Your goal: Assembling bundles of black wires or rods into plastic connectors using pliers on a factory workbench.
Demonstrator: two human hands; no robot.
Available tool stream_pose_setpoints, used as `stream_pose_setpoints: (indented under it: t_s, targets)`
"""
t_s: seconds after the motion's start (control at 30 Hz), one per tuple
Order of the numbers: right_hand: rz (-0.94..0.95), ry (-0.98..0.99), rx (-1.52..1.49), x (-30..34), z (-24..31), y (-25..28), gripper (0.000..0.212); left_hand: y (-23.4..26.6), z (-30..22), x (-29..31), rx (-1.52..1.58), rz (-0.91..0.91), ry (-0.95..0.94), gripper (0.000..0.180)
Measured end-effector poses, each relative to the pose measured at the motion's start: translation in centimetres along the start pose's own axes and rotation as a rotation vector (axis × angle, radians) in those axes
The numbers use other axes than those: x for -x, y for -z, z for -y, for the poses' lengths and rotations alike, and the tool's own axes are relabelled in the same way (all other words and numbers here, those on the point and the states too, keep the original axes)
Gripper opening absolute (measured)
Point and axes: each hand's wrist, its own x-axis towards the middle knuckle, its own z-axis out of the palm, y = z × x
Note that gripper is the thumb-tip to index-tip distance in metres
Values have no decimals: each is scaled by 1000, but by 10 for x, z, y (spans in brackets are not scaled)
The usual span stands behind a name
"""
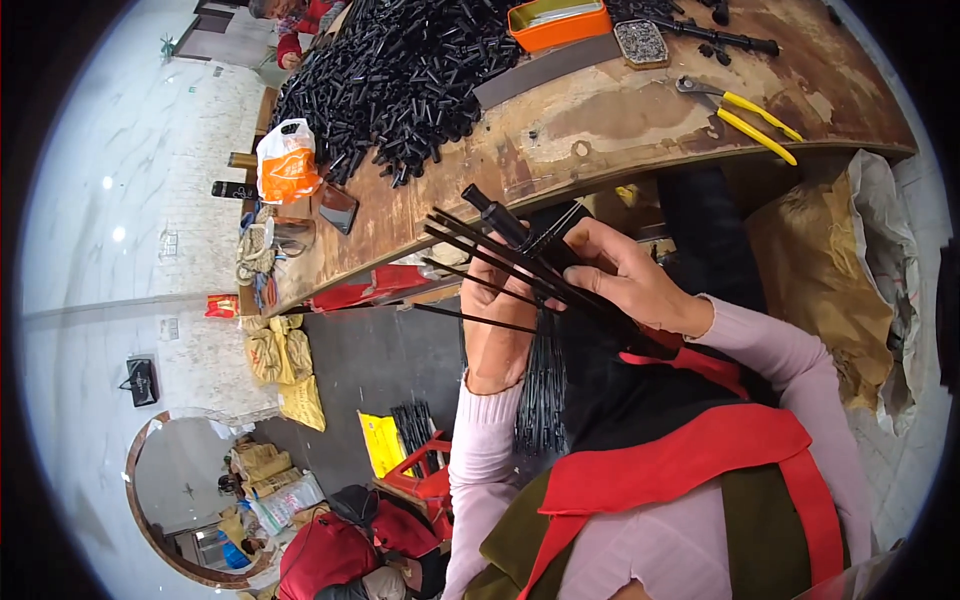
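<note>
The right hand (625,278) closes on dark rods (500,262) fanning leftward; the left hand (487,303) lies behind them, its grip unclear. Between both hands, a black tube (503,226) runs far-left to near-right, its free end nearer the left. Beyond, the counter (600,112) bears yellow-handled pliers (755,137) and heaped black tubes (400,80).

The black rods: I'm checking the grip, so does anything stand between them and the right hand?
Nothing visible does: the right hand has its thumb directly against the bundle of black rods. The black tubular piece lies to the left of that thumb, not in between. Fingers beneath the bundle are hidden.
</note>
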Motion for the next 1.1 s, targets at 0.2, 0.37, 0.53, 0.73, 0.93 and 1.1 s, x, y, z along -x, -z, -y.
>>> stream_pose_setpoints:
  t_s: [0.2,0.37,0.53,0.73,0.93,1.1]
  targets:
    - [17,-9,-80,-16,-1,6,14,6,3,-10,143,18,40,41]
    - [-39,-28,-72,-20,-1,8,14,16,9,-20,57,29,15,39]
    - [-27,-54,-111,-20,-1,12,15,6,4,-23,73,16,69,33]
    - [-14,-90,-221,-24,-3,18,15,4,2,-28,65,61,72,40]
    - [42,-155,-393,-29,-15,22,16,14,2,-33,60,137,124,48]
    - [37,-150,-436,-28,-12,21,15,18,2,-34,62,160,135,54]
